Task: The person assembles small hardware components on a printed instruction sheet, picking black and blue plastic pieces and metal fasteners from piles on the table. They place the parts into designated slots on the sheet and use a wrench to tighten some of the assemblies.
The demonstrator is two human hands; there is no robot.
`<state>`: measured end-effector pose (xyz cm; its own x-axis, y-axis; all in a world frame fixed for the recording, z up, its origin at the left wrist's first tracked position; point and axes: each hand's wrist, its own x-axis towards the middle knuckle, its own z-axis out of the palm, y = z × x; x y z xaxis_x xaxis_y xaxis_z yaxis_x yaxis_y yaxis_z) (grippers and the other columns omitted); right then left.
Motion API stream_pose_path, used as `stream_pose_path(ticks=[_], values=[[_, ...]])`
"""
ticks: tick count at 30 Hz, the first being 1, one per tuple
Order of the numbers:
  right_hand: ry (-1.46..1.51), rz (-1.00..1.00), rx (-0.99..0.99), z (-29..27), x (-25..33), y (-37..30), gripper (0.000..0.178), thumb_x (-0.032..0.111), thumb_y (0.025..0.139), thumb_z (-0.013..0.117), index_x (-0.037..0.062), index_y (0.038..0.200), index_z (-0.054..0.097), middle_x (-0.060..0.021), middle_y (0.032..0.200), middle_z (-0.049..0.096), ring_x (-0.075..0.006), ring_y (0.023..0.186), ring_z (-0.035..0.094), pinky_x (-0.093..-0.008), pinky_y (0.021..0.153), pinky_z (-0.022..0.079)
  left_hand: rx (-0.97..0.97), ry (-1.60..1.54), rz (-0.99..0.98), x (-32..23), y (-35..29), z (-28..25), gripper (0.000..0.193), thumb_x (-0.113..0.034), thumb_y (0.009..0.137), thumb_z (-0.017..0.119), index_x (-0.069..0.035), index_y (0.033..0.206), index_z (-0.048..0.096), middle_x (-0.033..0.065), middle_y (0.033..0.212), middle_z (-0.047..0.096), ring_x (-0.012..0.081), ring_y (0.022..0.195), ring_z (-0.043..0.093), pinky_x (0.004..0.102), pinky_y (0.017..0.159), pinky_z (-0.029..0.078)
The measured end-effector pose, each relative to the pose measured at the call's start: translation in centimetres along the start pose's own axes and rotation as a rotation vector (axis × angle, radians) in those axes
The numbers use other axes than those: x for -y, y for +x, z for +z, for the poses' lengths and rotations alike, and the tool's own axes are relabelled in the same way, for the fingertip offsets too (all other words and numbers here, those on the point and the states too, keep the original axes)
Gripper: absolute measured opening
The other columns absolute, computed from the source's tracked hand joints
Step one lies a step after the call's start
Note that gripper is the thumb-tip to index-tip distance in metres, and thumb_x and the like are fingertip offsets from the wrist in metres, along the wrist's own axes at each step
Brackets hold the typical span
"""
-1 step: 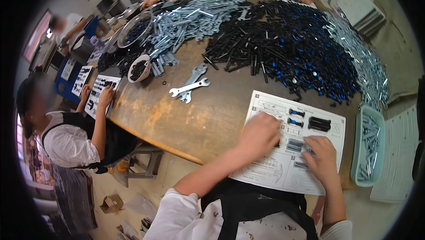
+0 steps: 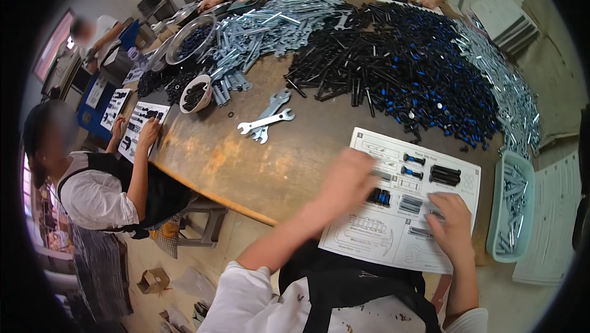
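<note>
A white printed sheet [image 2: 464, 160] lies at the table's near edge with small parts set on it. My left hand [image 2: 345, 184], blurred, hovers over its left side, beside a short silver rod [image 2: 380, 175] and a cluster of black bolts with blue bands [image 2: 379, 196]. What its fingers hold, if anything, is hidden. Resting on the sheet's right side, my right hand [image 2: 452, 225] has its fingers bent and apart, next to grey pins [image 2: 410, 204] and more silver rods [image 2: 420, 232]. Two blue-banded black bolts [image 2: 413, 166] and several long black bolts [image 2: 444, 175] lie above.
Heaps of black bolts [image 2: 344, 66], blue-banded bolts [image 2: 442, 87] and silver pieces [image 2: 270, 29] cover the far table. Flat wrenches [image 2: 267, 121] lie mid-table. A pale green bin [image 2: 496, 235] stands right. Another person [image 2: 98, 185] works at left; two others work opposite.
My left hand has moved left and up, uncovering the blue-banded bolts and a silver rod. The right hand has shifted slightly right and down, staying by the pins.
</note>
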<state>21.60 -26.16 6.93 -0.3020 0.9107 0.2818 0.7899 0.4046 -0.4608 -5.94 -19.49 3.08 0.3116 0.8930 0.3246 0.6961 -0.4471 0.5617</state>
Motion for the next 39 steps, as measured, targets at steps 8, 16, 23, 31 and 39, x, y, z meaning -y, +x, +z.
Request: stream_pose_path(ticks=[8, 16, 23, 31, 39], values=[[0.184, 0.158, -0.074, -0.6, 0.8, -1.4, 0.024, 0.0, 0.074, 0.07, 0.0003, 0.098, 0.07, -0.016, 0.094, 0.069, -0.0326, 0.087, 0.065, -0.0377, 0.078, 0.052, -0.033, 0.521, -0.57, 19.2, -0.4, -12.0, 0.028, -0.026, 0.078, 0.076, -0.008, 0.098, 0.071, 0.0144, 0.101, 0.068, 0.0339, 0.098, 0.063, 0.0451, 0.082, 0.052], [0.194, 0.112, -0.077, -0.1, 2.2, -1.0, 0.023, 0.0, 0.074, 0.071, 0.0008, 0.097, 0.07, -0.0151, 0.089, 0.069, -0.0317, 0.084, 0.066, -0.0374, 0.075, 0.051, -0.069, 0.47, -0.467, 21.0, -0.6, -12.0, 0.023, -0.027, 0.076, 0.069, -0.006, 0.085, 0.073, 0.0173, 0.088, 0.068, 0.036, 0.085, 0.066, 0.0471, 0.076, 0.052], [0.19, 0.056, -0.062, 0.0, 3.1, -0.8, 0.022, 0.001, 0.073, 0.072, 0.0015, 0.095, 0.07, -0.0142, 0.088, 0.07, -0.0317, 0.081, 0.065, -0.0378, 0.073, 0.051, -0.177, 0.338, -0.552, 21.4, -2.6, -12.2, 0.024, -0.025, 0.077, 0.066, -0.004, 0.086, 0.072, 0.0184, 0.087, 0.068, 0.0369, 0.083, 0.065, 0.0466, 0.072, 0.052], [0.234, -0.031, -0.05, 0.2, 5.5, 1.2, 0.021, 0.002, 0.074, 0.072, 0.0018, 0.095, 0.071, -0.0139, 0.086, 0.07, -0.0314, 0.08, 0.066, -0.0378, 0.072, 0.051, -0.19, -1.137, -0.789, 14.9, -4.2, -14.4, 0.026, -0.021, 0.097, 0.057, 0.003, 0.106, 0.065, 0.0089, 0.094, 0.068, 0.016, 0.084, 0.066, 0.0278, 0.062, 0.054], [1.038, 0.276, 0.12, 3.9, 8.1, 6.6, 0.062, 0.008, 0.086, 0.07, 0.0005, 0.142, 0.044, -0.0165, 0.116, 0.064, -0.0129, 0.089, 0.065, -0.025, 0.076, 0.053, 0.363, -1.723, -0.585, 1.9, -6.7, -5.7, 0.039, -0.028, 0.098, 0.058, 0.004, 0.12, 0.06, 0.0104, 0.104, 0.066, 0.0152, 0.092, 0.066, 0.0243, 0.069, 0.057]])
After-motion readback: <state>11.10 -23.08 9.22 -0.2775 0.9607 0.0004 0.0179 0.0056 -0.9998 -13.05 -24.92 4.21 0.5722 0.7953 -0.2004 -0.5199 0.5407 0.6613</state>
